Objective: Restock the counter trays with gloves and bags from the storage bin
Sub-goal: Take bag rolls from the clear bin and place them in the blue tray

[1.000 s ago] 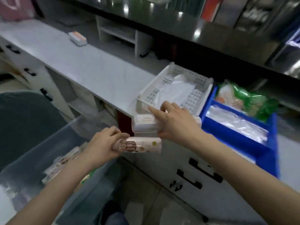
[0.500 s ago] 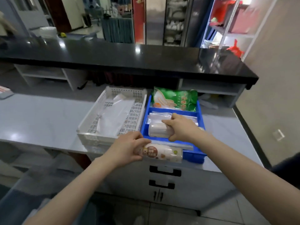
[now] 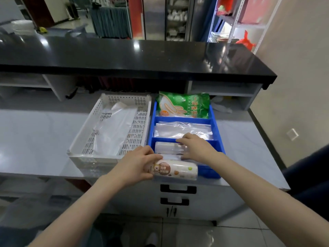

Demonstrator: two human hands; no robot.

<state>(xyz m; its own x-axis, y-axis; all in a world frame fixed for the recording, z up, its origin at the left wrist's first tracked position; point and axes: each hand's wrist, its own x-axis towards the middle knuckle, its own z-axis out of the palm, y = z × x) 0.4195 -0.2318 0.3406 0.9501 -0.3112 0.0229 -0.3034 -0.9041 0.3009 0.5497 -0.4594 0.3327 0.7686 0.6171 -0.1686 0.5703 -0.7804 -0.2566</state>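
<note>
A blue divided tray (image 3: 218, 139) sits on the grey counter beside a white perforated tray (image 3: 80, 139). My left hand (image 3: 135, 163) grips a printed roll of bags (image 3: 175, 170) just in front of the blue tray's near edge. My right hand (image 3: 195, 148) rests on a white bag roll (image 3: 167, 147) lying in the tray's near compartment; whether the fingers still grip it is unclear. Clear flat bags (image 3: 181, 130) fill the middle compartment and a green glove pack (image 3: 185, 105) the far one. The white tray holds a clear plastic bag (image 3: 114, 129). The storage bin is out of view.
A black upper counter (image 3: 135, 56) overhangs the back of the grey worktop (image 3: 35, 139). Drawers with black handles (image 3: 178, 188) sit below the trays. A beige wall (image 3: 293, 86) closes the right side, with a dark object (image 3: 309, 175) at the right edge.
The view turned from the storage bin to the counter trays. My right hand carried the white roll into the blue tray's near compartment. My left hand followed with the printed roll.
</note>
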